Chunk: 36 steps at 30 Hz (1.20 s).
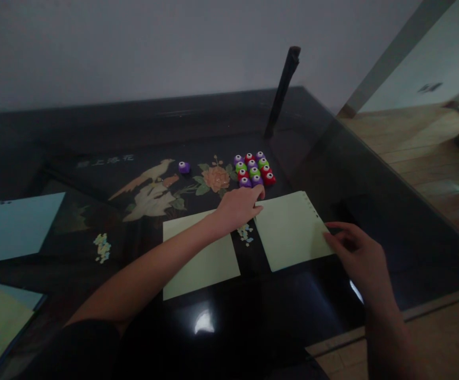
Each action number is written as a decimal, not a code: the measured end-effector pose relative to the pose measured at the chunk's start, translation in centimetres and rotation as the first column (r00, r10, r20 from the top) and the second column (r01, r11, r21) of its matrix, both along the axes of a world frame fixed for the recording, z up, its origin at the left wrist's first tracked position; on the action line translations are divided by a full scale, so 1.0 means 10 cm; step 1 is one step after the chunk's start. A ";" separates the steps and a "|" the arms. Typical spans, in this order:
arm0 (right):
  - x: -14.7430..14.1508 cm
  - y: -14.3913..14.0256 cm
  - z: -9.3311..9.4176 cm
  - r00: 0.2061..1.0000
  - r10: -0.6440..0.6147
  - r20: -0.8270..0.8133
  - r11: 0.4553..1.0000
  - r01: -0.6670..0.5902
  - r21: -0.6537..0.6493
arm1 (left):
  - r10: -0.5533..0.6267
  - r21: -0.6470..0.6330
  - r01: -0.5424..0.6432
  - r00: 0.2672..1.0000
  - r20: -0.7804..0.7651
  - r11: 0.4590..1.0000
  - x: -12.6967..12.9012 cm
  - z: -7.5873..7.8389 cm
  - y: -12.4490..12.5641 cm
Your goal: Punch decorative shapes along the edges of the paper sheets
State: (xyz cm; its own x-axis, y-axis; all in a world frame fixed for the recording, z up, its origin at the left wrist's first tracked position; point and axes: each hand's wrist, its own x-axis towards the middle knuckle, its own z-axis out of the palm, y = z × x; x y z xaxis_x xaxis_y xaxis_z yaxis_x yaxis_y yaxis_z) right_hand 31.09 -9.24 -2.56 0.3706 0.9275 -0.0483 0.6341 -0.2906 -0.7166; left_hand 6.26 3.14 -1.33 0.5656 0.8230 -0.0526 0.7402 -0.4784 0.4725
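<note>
A pale green sheet of paper (295,232) lies between my two hands, with a row of small punched holes along its right edge. My left hand (240,207) reaches across to its upper left corner, thumb and curled fingers closed at that corner. At the right edge, my right hand (358,256) pinches the sheet between thumb and fingers. Just beyond my left hand, several small craft punches (254,171) in purple, green and red stand grouped in rows, each with an eye-like top. Beneath my left forearm is another pale green sheet (201,269), partly covered.
Paper bits (246,235) lie between the two sheets, with another pile (102,248) farther left. A lone purple punch (184,167) stands mid-table. Blue paper (21,227) and yellow-green paper (0,322) lie at left. A dark upright post (283,92) rises at the back.
</note>
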 end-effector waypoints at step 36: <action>0.01 0.08 0.17 0.970 0.111 0.217 0.980 -0.142 0.136 | -0.121 0.163 0.138 0.986 -0.112 0.977 -0.30 0.23 -0.32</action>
